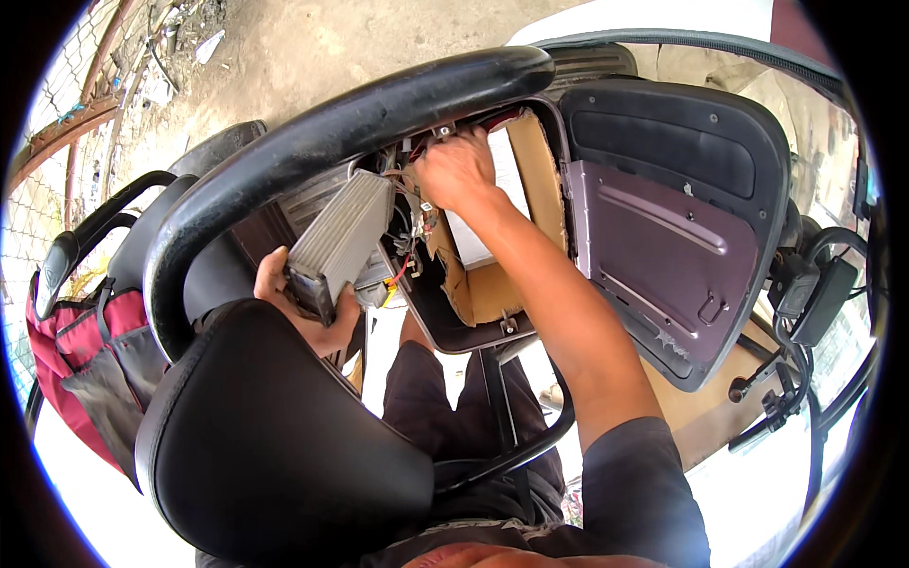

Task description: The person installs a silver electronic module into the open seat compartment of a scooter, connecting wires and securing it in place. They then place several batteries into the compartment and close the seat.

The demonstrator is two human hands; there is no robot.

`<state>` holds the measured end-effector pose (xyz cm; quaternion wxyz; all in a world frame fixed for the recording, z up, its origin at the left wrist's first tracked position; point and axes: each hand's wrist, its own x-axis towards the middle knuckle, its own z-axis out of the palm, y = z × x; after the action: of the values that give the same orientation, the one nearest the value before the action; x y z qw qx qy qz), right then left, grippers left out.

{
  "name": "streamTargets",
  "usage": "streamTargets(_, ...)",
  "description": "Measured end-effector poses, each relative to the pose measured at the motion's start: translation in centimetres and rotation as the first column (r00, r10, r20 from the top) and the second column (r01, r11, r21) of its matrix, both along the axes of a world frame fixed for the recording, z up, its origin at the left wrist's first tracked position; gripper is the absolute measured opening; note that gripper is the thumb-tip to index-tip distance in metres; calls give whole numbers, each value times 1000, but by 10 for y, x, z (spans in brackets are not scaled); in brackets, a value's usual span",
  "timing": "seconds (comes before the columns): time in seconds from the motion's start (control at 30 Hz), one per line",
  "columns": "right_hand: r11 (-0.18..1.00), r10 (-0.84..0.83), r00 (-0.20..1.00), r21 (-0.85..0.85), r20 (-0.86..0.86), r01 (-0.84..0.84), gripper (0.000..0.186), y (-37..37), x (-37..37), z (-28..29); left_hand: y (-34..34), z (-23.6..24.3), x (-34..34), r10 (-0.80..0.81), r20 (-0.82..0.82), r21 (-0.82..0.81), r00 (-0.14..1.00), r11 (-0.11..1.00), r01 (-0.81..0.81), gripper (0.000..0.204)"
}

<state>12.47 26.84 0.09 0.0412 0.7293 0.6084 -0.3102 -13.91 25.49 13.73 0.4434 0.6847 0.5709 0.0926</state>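
My left hand (322,317) grips the lower end of a finned grey metal box (343,232), which looks like a motor controller, and holds it tilted beside the open compartment. Wires and connectors (417,222) run from its upper end into the compartment (454,336). My right hand (456,168) reaches into the compartment's far side, among the wires below the black bar. Its fingers are curled, and what they hold, if anything, is hidden. Beside that hand, brown cardboard (540,185) lines the compartment around a white panel (478,237).
A hinged seat lid (663,256) stands open on the right. The thick black bar (360,114) arches over the far side. A black padded backrest (275,445) is close on the left, near a red and grey bag (99,379). Cables and a bracket (786,379) sit far right.
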Motion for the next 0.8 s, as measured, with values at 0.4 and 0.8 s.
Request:
streamTargets(0.4, 907, 61, 978, -397, -200, -137, 36, 38, 4, -10, -8, -10, 16, -22, 173, 337, 985, 941, -38, 77)
streamTargets(0.8, 911, 16, 989, -407, -144, -74, 77, 37, 15, -4, 8, 9, 20, 219, 177, 94, 960, 967, -238, 89)
